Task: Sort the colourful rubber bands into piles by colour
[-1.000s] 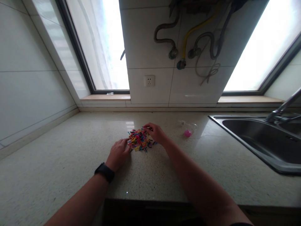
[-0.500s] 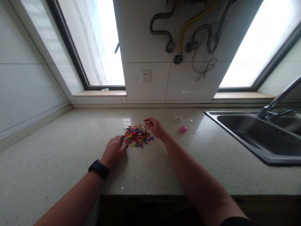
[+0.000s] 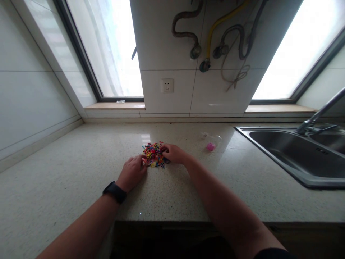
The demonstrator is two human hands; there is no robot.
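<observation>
A loose pile of tiny, brightly coloured pieces (image 3: 154, 153), perhaps little bands or clips, lies on the speckled pale countertop (image 3: 172, 194). My left hand (image 3: 133, 172), below a black wrist watch, rests at the pile's left edge with fingers stretched out and their tips touching the pieces. From the other side, my right hand (image 3: 174, 154) reaches onto the right edge of the heap. Its fingers are bent, with thumb and forefinger apart among the pieces. I cannot make out anything held in either hand.
To the right lies a clear plastic bag (image 3: 217, 140) with a pink thing (image 3: 210, 146) in it. Beyond it is a steel sink (image 3: 272, 158) with a tap (image 3: 309, 126). A wall socket (image 3: 167, 85), pipes and two windows are behind the counter.
My right hand has come down and slightly left, from above the pile's right edge onto it. The pile's right side now looks narrower. My left hand has hardly moved.
</observation>
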